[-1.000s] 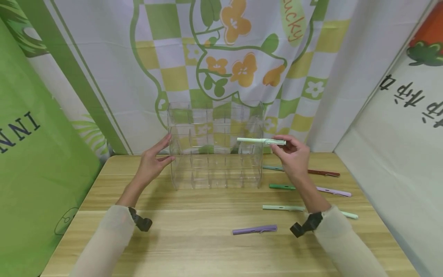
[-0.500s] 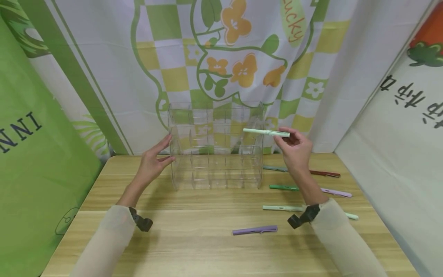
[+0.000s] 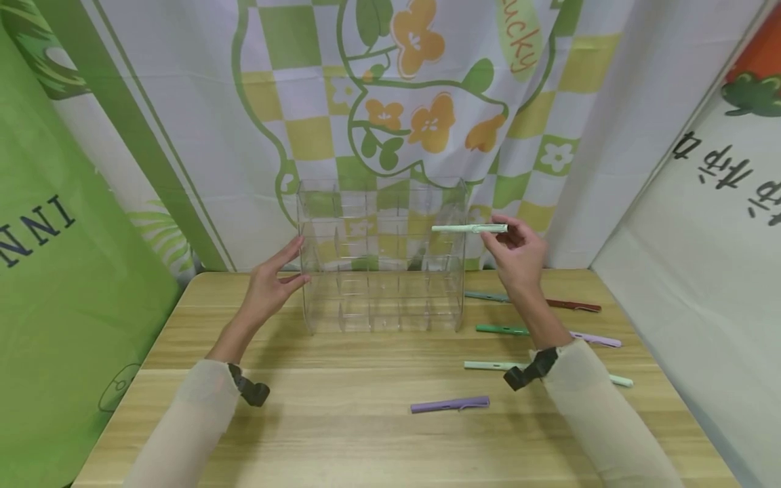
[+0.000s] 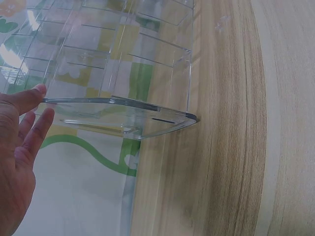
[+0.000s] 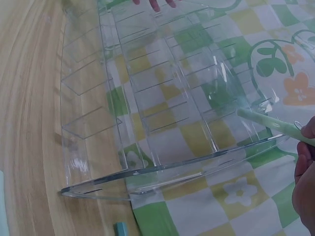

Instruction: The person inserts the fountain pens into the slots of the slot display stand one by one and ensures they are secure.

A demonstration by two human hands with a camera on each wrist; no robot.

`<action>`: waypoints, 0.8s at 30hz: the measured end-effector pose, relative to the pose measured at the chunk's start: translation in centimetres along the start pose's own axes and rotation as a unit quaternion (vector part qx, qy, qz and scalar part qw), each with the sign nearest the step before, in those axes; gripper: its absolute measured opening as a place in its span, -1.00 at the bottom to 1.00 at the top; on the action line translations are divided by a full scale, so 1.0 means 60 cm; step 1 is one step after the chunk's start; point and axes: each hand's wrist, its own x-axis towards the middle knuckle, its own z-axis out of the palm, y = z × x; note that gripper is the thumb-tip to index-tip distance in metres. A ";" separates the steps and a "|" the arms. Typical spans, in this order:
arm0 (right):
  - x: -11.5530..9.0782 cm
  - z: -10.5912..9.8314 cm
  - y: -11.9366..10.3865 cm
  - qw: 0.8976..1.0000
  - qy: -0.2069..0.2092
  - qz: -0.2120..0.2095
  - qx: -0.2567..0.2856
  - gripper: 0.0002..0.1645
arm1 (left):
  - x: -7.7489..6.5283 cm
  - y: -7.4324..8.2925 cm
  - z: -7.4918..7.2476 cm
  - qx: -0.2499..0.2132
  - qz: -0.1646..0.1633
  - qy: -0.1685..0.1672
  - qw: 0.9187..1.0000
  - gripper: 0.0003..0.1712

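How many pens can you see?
8. The right hand holds one mint pen. On the table, back to front: teal pen and red pen, green pen and lilac pen, two mint pens, then one purple pen. The right arm may hide more.

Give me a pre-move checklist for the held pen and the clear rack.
1. Right hand gripping the light green pen, clip end in hand: ok
2. Left hand touching the clear rack at its left side: ok
3. Clear rack upright on the table: ok
4. Light green pen set down in the clear rack: not ok, held aloft
5. Light green pen free of contact with the clear rack: cannot tell, they overlap in view
6. Purple pen apart from the clear rack: ok
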 end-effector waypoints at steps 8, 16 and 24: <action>0.009 0.007 0.004 1.000 -0.006 -0.010 -0.012 -0.64 | 0.000 -0.001 0.000 0.001 0.000 -0.001 1.000 -0.09; 0.015 0.016 0.014 0.999 -0.023 -0.007 -0.033 -0.61 | -0.001 -0.003 0.001 -0.003 0.002 -0.004 1.000 -0.09; 0.018 0.026 0.019 0.999 -0.028 -0.003 -0.035 -0.62 | 0.001 0.001 0.000 -0.003 0.010 -0.001 1.000 -0.10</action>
